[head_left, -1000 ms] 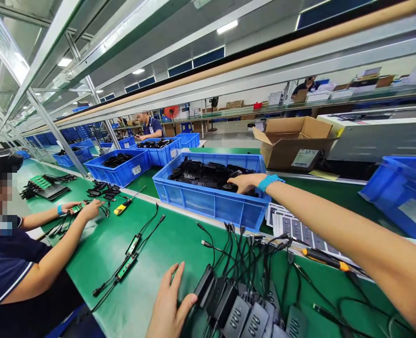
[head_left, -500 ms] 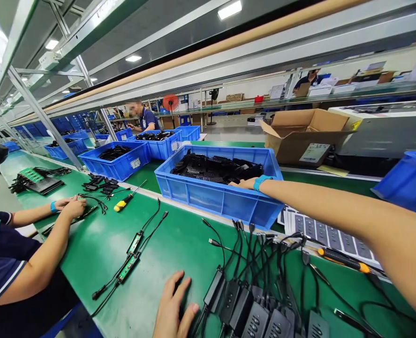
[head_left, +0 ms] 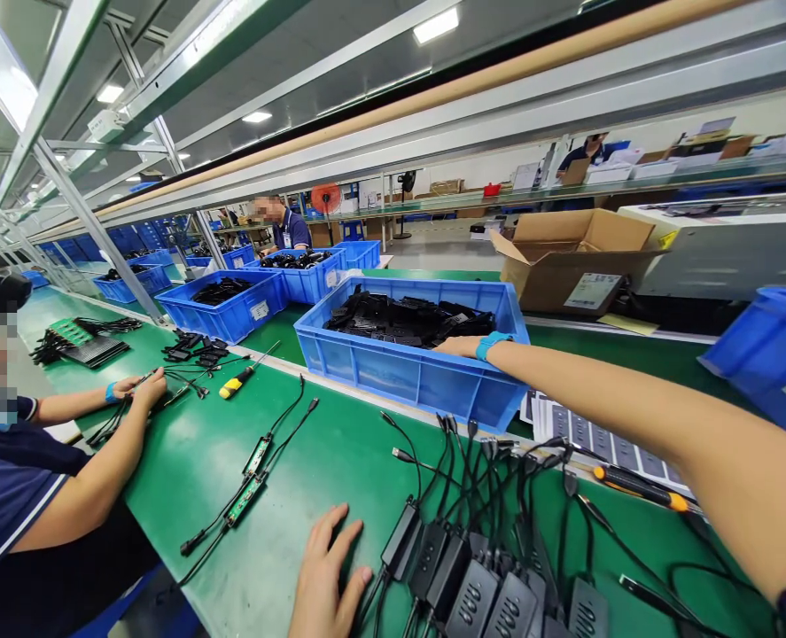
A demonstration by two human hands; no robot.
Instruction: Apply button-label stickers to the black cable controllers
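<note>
My right hand (head_left: 460, 346) reaches over the near rim of a large blue bin (head_left: 393, 377). Inside lies a heap of flat black plastic casings (head_left: 399, 319), and my fingers are down among them, mostly hidden. A blue band circles that wrist. Fingers apart and empty, my left hand (head_left: 330, 576) rests on the green bench at the bottom. Just right of it lies a pile of black control boxes with cables (head_left: 472, 594), their plugs pointing toward the bin. Two cables with bare green circuit boards (head_left: 250, 492) lie left of my left hand.
A co-worker (head_left: 27, 478) at the left handles cables. A yellow screwdriver (head_left: 237, 383) lies between us, and an orange-and-black screwdriver (head_left: 638, 487) at right beside printed sheets (head_left: 585, 434). Behind stand an open cardboard box (head_left: 565, 257) and another blue bin (head_left: 226, 301).
My right hand has sunk slightly deeper among the casings, its fingers now less visible. My left hand stays put. The co-worker's hands have shifted a little with the cables.
</note>
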